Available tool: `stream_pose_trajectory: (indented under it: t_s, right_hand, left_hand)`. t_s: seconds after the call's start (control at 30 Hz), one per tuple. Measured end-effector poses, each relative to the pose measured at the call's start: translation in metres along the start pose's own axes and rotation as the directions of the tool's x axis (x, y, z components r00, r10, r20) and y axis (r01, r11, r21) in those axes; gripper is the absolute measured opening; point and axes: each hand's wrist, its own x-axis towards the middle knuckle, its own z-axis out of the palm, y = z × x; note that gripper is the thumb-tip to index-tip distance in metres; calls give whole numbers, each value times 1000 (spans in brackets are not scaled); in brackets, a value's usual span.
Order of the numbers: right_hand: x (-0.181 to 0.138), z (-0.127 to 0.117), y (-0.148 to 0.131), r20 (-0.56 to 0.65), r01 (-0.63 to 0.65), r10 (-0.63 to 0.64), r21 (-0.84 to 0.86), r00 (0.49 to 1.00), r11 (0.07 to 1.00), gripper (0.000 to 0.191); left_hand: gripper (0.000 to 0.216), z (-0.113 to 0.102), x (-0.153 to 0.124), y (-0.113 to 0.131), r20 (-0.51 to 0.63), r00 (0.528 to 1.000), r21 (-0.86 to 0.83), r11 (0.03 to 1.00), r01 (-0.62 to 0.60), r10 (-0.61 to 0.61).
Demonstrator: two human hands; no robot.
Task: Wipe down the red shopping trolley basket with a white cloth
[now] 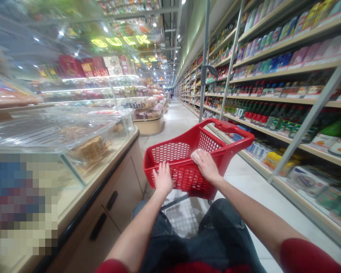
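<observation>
My hands at the red plastic shopping cart with a perforated basket, which stands directly before my knees. The left hand, fingers extended and slightly parted, lies against the near wall with its fingertips at the rim; how firmly it bears cannot be told. The right hand holds a small crumpled white cloth beneath its fingers, on the same rim nearer the red handle. The step appears to be wiping; it is best done with my left palm bracing the wall and the cloth kept flat, following the rim in even strokes and folding over its lip. The perforations could snag a loose corner of cloth. To the left, the pale wooden counter with a dark edge comes near the basket's end, leaving little elbow room. To the right, white tiled floor separates the handle from the pale stocked shelves. Ahead, the aisle runs long, giving the most room for turning the cart.
</observation>
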Motion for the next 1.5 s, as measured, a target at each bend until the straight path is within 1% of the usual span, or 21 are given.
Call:
stream_pose_trajectory:
  t_s: [0.07, 0.13, 0.2, 0.27, 0.33, 0.37, 0.43, 0.53, 0.6, 0.67, 0.77, 0.83, 0.9, 1.03, 1.1, 1.13, 1.2, 1.27, 1.33, 1.4, 1.5]
  right_hand:
    - [5, 8, -16, 12, 24, -24, 19, 1000, 1000, 42]
    - [7, 11, -18, 12, 34, -35, 21, 999, 999, 42]
    - [6, 8, -7, -3, 13, -13, 11, 1000, 1000, 41]
    - [4, 2, 7, -38, -53, 53, -5, 998, 999, 38]
    - [3, -1, 12, -56, -101, 100, -11, 993, 995, 36]
    - [4, -1, 9, -48, -101, 100, -6, 994, 995, 36]
    - [7, 4, -9, -9, -65, 65, 23, 998, 998, 37]
    - [14, 15, -43, 52, -4, -1, 86, 999, 996, 41]
    - [17, 19, -54, 81, 12, -21, 107, 996, 994, 42]
    - [17, 17, -47, 89, 0, -8, 93, 996, 996, 42]
    - [12, 9, -22, 43, -79, 77, 40, 996, 996, 41]
    - [10, 6, -15, 21, -123, 123, 23, 992, 992, 40]
    - [11, 8, -24, 33, -114, 113, 32, 993, 993, 40]
    - [17, 19, -65, 79, -18, 10, 105, 997, 994, 44]
    - [19, 23, -73, 92, 5, -17, 126, 996, 992, 45]
    - [19, 24, -71, 95, 7, -19, 125, 995, 992, 46]
    - [17, 22, -56, 86, -12, 3, 102, 996, 995, 45]
    - [14, 18, -35, 62, -61, 57, 66, 996, 996, 45]
    - [12, 13, -22, 44, -113, 111, 42, 993, 993, 44]
    - [13, 11, -26, 62, -131, 128, 42, 990, 991, 44]
    - [19, 15, -57, 125, -82, 71, 84, 990, 993, 44]
  left_hand:
    - [75, -2, 1, -4, 8, 1000, 3, 1000, -20, 20]
    - [74, -3, 1, -9, 15, 1000, 2, 1000, -21, 21]
    - [73, -2, 1, -14, 14, 1000, -6, 1000, 3, -3]
    - [74, -1, 1, -16, 12, 1000, -17, 999, 29, -29]
    - [76, 1, 1, -16, 12, 998, -27, 998, 56, -55]
    - [77, 1, 1, -15, 13, 998, -33, 997, 68, -67]
    - [78, 1, 1, -13, 15, 996, -46, 995, 84, -83]
    - [77, 2, 0, -14, 14, 999, -57, 997, 53, -52]
    - [76, 3, -1, -17, 8, 999, -55, 997, 49, -49]
    - [75, 5, -2, -21, -8, 998, -51, 997, 65, -66]
    - [77, 7, -4, -21, -22, 996, -48, 996, 81, -82]
    - [78, 7, -5, -19, -19, 996, -47, 995, 85, -86]
    - [78, 6, -5, -16, -12, 996, -45, 995, 85, -85]
    - [75, 2, -5, -17, 4, 999, -27, 999, 45, -45]
    - [75, 1, -5, -20, 8, 999, -24, 999, 45, -45]
    - [75, 2, -5, -22, 9, 998, -24, 998, 57, -57]
    - [75, 3, -5, -24, -3, 996, -25, 996, 89, -89]
    - [76, 6, -5, -25, -18, 994, -27, 994, 105, -105]
    - [76, 7, -5, -25, -23, 995, -30, 994, 102, -102]
    - [76, 6, -5, -24, -11, 995, -35, 994, 100, -101]
    - [75, 3, -5, -24, 6, 996, -35, 995, 91, -91]
